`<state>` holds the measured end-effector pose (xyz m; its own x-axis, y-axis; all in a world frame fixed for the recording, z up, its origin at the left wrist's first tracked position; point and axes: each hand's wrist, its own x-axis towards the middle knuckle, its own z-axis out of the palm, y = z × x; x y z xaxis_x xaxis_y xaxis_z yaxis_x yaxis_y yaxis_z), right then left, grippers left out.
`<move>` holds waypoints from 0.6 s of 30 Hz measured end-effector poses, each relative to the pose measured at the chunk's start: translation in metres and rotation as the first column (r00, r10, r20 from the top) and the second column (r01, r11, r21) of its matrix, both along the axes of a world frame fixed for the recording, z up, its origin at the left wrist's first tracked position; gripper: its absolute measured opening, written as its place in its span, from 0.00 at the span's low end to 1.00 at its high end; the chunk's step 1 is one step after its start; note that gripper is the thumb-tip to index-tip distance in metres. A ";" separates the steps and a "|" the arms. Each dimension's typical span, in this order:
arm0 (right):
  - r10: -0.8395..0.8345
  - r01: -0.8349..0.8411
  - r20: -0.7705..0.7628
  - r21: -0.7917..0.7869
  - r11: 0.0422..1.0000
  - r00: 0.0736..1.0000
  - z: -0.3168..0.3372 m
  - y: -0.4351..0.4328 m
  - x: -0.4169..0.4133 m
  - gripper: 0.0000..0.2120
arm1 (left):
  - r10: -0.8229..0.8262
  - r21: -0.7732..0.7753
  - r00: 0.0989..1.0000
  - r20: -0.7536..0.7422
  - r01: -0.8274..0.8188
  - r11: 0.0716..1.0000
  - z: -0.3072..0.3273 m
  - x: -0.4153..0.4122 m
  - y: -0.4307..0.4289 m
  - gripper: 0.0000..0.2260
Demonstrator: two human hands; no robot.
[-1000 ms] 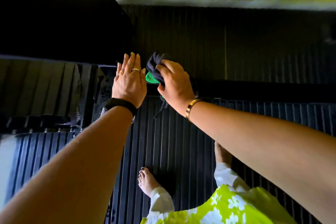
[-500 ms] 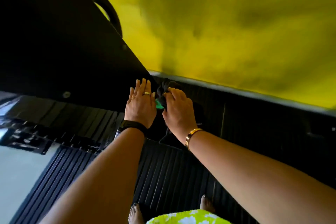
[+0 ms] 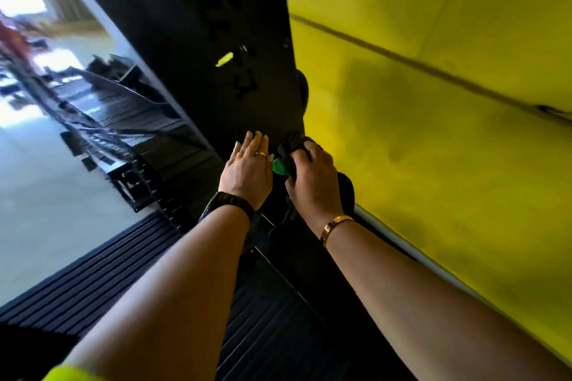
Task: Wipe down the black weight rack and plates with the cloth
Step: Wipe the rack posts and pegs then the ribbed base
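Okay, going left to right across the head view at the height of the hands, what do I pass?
pale floor → left hand, fingers straight → cloth → right hand, gripping the cloth → yellow wall

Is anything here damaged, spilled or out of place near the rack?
Nothing is plainly wrong. The yellow wall has a dark scuff on its seam and dull patches. The right hand grips the cloth; the left hand lies flat on the black rack.
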<state>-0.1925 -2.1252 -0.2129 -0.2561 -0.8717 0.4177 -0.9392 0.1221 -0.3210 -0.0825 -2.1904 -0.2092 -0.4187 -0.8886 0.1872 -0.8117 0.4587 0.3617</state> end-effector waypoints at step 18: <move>0.298 -0.300 -0.090 -0.008 0.954 0.950 0.076 0.043 0.250 0.20 | 0.306 -0.162 0.943 -0.131 -0.325 0.932 0.095 0.278 0.090 0.22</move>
<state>0.0579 -2.0821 -0.1371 0.0531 -0.8933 0.4463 -0.9557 -0.1750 -0.2366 0.1952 -2.1009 -0.1141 -0.0925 -0.9196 0.3818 -0.8884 0.2494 0.3854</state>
